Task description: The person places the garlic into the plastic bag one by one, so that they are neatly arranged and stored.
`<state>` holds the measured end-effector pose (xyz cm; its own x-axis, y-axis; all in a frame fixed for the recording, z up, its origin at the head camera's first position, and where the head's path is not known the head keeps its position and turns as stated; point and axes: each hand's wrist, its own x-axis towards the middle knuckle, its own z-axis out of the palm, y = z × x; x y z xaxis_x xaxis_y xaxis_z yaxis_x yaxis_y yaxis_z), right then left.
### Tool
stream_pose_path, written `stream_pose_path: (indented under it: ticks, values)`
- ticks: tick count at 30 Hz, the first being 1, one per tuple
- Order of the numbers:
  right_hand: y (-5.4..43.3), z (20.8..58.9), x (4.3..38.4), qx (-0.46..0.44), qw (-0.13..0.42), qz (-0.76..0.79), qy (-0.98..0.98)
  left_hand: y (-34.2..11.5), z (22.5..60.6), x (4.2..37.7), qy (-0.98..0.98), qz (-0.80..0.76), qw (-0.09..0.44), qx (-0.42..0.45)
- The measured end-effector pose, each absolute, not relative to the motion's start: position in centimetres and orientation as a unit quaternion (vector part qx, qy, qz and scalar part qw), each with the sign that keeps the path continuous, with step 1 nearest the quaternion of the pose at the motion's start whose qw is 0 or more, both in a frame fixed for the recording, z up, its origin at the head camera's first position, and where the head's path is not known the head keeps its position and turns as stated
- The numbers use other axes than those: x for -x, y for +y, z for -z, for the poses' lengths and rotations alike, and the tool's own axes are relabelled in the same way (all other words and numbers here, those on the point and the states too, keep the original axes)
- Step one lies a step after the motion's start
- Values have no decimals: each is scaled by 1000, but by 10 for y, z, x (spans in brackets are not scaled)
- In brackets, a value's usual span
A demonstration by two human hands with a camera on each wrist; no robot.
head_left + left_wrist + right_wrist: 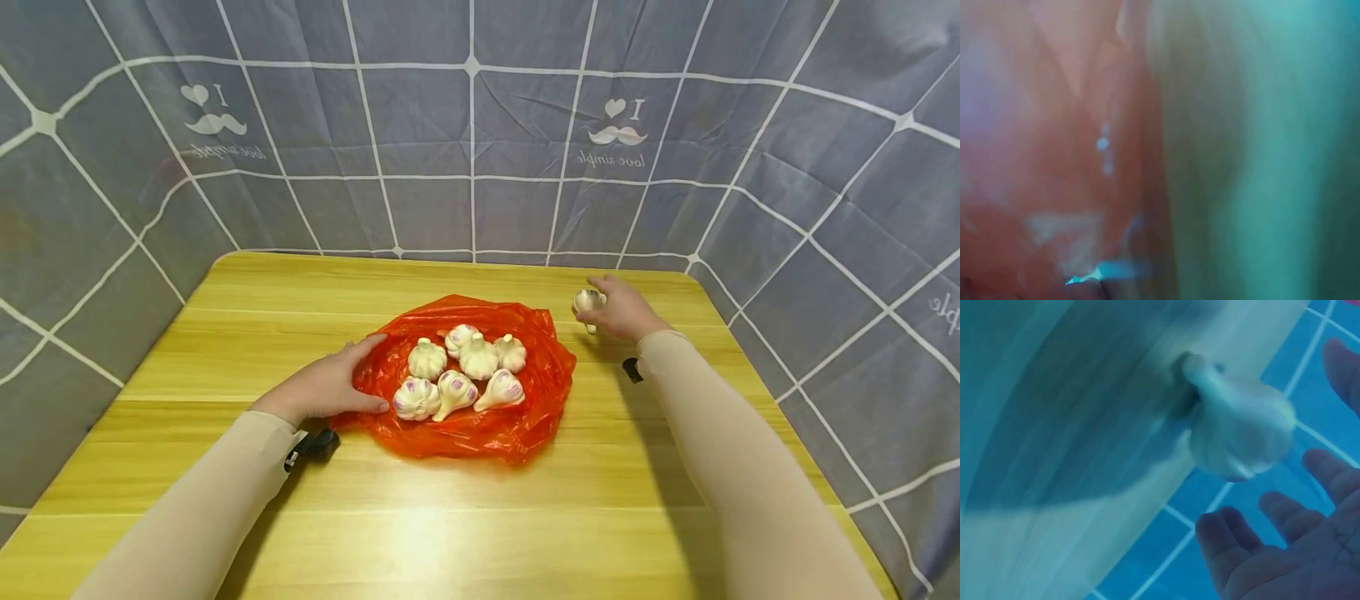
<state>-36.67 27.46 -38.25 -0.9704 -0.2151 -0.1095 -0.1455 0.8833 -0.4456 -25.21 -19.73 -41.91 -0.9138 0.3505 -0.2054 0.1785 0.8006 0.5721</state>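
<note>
A red plastic bag (536,425) lies spread on the table, with several garlic bulbs (478,357) grouped in its middle, some marked with purple. My left hand (326,385) rests at the bag's left edge, thumb and fingers spread apart over the plastic. Toward the back right stands a single garlic bulb (587,302), apart from the bag. Beside it is my right hand (622,310). From the right wrist, this same garlic bulb (1244,428) shows its stem on the table, and the spread fingers (1285,515) stand off from it. The left wrist view is blurred red and green.
The wooden table (420,533) has a light grain and a glossy reflection in front. Grey curtain (420,125) with white grid lines surrounds its back and sides. A small black device (313,447) sits at the left wrist, another (633,369) at the right.
</note>
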Motion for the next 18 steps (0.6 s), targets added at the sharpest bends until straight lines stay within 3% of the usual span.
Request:
stream_pose_path:
  ticks: [6, 18]
  values:
    - [278, 397, 373, 89, 106, 208, 968, -199, 414, 254, 924, -318, 141, -159]
    - [276, 403, 370, 104, 66, 194, 973, -197, 401, 249, 917, -340, 131, -164]
